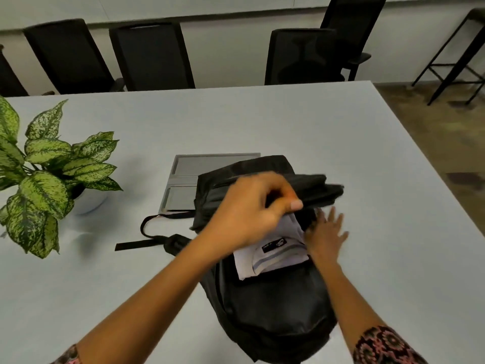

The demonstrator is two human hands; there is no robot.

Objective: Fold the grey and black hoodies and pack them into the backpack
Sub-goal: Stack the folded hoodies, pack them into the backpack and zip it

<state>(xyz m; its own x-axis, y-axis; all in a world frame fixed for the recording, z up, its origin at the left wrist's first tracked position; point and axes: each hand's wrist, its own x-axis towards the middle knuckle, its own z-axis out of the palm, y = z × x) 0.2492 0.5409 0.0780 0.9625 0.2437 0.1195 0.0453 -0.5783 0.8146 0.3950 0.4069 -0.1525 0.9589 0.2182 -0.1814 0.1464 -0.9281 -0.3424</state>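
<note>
A black backpack (275,306) lies on the white table (262,122) with its mouth open toward the far side. A folded grey hoodie (273,256) with a black neck label sits in the opening. My left hand (252,211) grips a folded black hoodie (320,190) and holds it just above the opening. My right hand (325,232) lies with straight, spread fingers on the right side of the grey hoodie, at the edge of the bag's mouth. The black hoodie covers the far part of the opening.
A potted plant (49,174) with speckled leaves stands at the left. A grey recessed panel (189,174) sits in the table behind the backpack. A black strap (147,232) trails left. Black chairs (152,56) line the far edge. The table's right edge (430,164) drops to the floor.
</note>
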